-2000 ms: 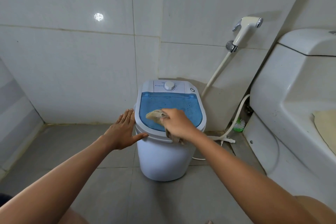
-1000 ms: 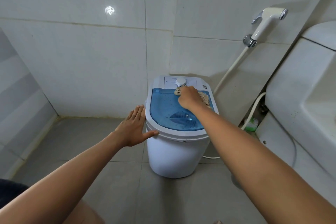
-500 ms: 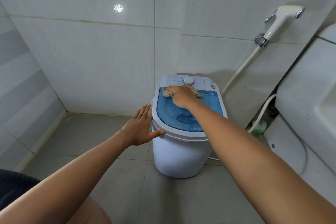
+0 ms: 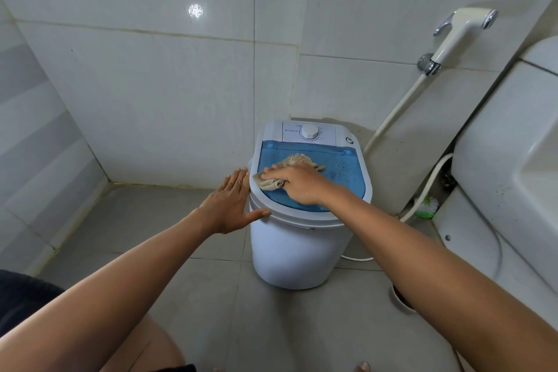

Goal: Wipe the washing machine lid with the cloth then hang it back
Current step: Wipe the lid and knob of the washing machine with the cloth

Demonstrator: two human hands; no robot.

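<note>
From the head camera, the right hand [image 4: 297, 183] lies flat on the blue lid [image 4: 341, 174] of the small washing machine [image 4: 297, 251], fingers spread and pressing down on the tan cloth [image 4: 271, 181]. Half a second ago that hand and the cloth were up at the back edge of the lid, just below the dial [image 4: 309, 132]; now they have come forward and across to the lid's left side. Part of the cloth bunches out past the fingertips toward the left rim, and another fold trails out behind the knuckles toward the dial. The fingers are not curled round the cloth; they pin it flat against the plastic.

The left hand [image 4: 231, 205] has stayed where it was, open and empty, palm against the left wall of the machine, fingertips reaching up beside the rim and thumb laid along the front edge just under the lid. It reads as a brace to keep the light tub from sliding.

The shift suggests the wiping is well under way: the back strip looks covered and the left side is being done. To the right of the fingers, the lid shows small dark specks or drops, so that side probably needs another pass. Hanging the cloth back is not yet started, and no hook or rail for it is in view
</note>
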